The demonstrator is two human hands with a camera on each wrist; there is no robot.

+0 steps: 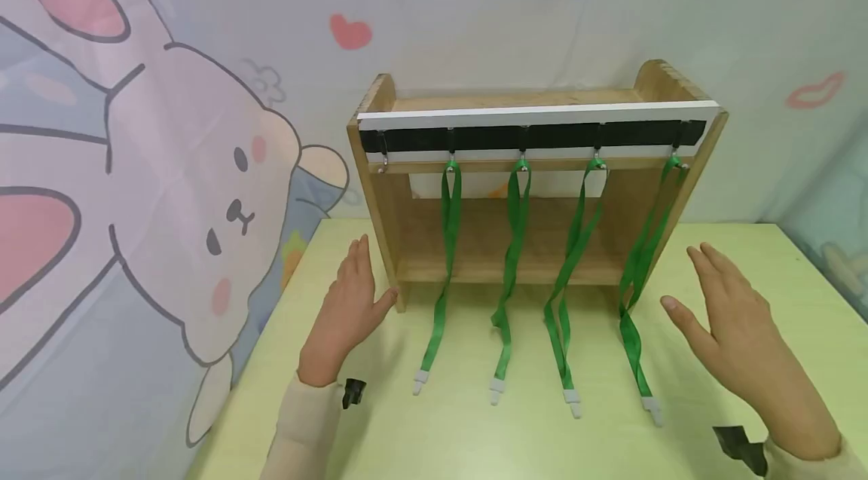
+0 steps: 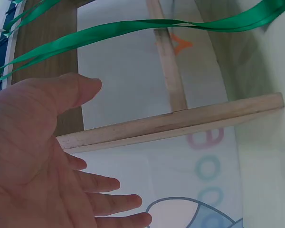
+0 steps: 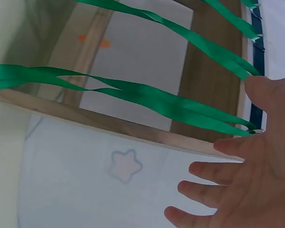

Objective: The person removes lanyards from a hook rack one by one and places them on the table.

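Note:
A small wooden rack (image 1: 488, 235) stands on the table with a row of metal hooks along its front rail. Several green lanyards hang from the hooks; the leftmost lanyard (image 1: 452, 216) and the rightmost lanyard (image 1: 636, 269) end in white plastic clips on the tabletop. The far-left hook (image 1: 383, 156) is bare. Beside the rack's left side, my left hand (image 1: 349, 307) is held with fingers extended, touching nothing. To the right, my right hand (image 1: 739, 329) is likewise spread near the rightmost lanyard, apart from it. Both palms show empty in the wrist views.
Pale yellow-green tabletop (image 1: 529, 442) extends under and in front of the rack. Behind hangs a cloth backdrop (image 1: 508, 35) printed with a rabbit and hearts. A black strip (image 1: 488, 139) runs across the rack's white front rail.

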